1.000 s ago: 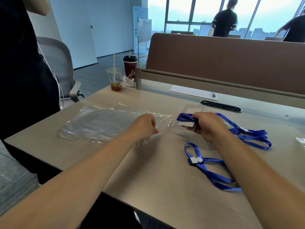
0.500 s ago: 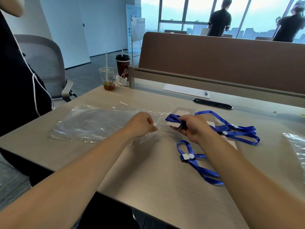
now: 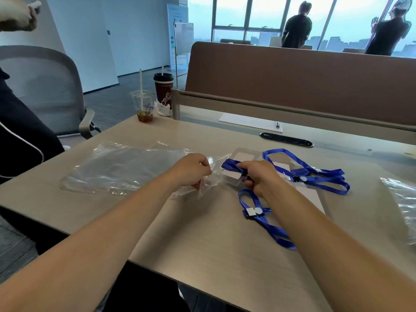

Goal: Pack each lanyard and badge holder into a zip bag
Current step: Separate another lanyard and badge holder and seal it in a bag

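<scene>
The grip of the right hand point(image 3: 258, 177) is closed round a folded bunch of blue woven lanyard point(image 3: 233, 165) and a clear soft-plastic badge holder carrying a white card point(image 3: 231, 175). The bundle sits just beside the mouth of the bag. The grip of the left hand point(image 3: 193, 170) is a narrow pinch on one lip of a clear thin-film zip bag point(image 3: 202, 188), whose crumpled opening faces the bundle.

A loop of blue ribbon with a white clip point(image 3: 253, 211) trails on the pale wood-grain surface point(image 3: 202, 244) under the right wrist; whether it belongs to the held lanyard cannot be told. A second blue lanyard point(image 3: 315, 176) lies beyond the right hand, and a large sheet of clear film point(image 3: 117, 170) lies beyond the left.

Handling, as a judgement: the ribbon is light and limp and is likely to spring out of its fold. It is best kept bunched against the holder, which is flat and flexible and should enter edge-first. The film looks slippery and clinging, so it is best pinched close to the zip track.
</scene>
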A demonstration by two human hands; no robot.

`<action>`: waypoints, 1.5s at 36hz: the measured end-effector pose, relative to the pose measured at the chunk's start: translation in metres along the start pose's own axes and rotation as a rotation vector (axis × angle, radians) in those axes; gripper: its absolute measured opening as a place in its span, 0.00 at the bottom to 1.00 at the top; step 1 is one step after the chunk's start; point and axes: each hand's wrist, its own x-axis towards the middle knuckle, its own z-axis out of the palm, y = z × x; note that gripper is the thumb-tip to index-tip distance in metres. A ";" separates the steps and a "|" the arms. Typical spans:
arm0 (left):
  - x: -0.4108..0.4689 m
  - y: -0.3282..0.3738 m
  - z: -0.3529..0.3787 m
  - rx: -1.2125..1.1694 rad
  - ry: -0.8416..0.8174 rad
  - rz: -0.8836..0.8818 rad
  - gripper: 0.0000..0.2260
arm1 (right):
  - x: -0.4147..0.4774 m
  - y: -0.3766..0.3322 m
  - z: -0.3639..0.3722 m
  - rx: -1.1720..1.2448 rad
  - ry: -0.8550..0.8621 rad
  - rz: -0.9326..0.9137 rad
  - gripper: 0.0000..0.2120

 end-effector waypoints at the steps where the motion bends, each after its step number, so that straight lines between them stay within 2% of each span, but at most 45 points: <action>1: 0.000 0.000 0.000 -0.001 -0.004 -0.003 0.04 | 0.000 0.000 0.000 0.017 -0.020 0.009 0.05; 14: -0.004 0.005 0.008 -0.035 -0.031 -0.003 0.06 | -0.001 0.004 0.008 0.062 -0.034 -0.015 0.13; 22: -0.005 0.008 0.010 -0.074 -0.025 0.009 0.05 | -0.007 0.005 0.008 0.061 -0.058 -0.080 0.12; 25: -0.005 0.008 0.011 -0.084 -0.031 0.011 0.04 | -0.010 0.004 0.008 0.144 -0.090 -0.075 0.09; 31: -0.005 0.007 0.011 -0.087 -0.021 0.016 0.04 | -0.014 0.004 0.005 0.283 -0.108 -0.045 0.13; 39: -0.004 0.007 0.007 -0.069 -0.023 0.006 0.04 | -0.016 0.003 -0.001 0.352 -0.109 -0.021 0.10; 46: -0.001 0.007 0.007 0.094 0.053 0.062 0.05 | -0.016 0.004 -0.001 0.214 -0.118 -0.028 0.06; 54: 0.001 0.007 0.011 0.064 0.048 0.056 0.05 | -0.020 0.001 0.004 0.203 -0.117 -0.026 0.08</action>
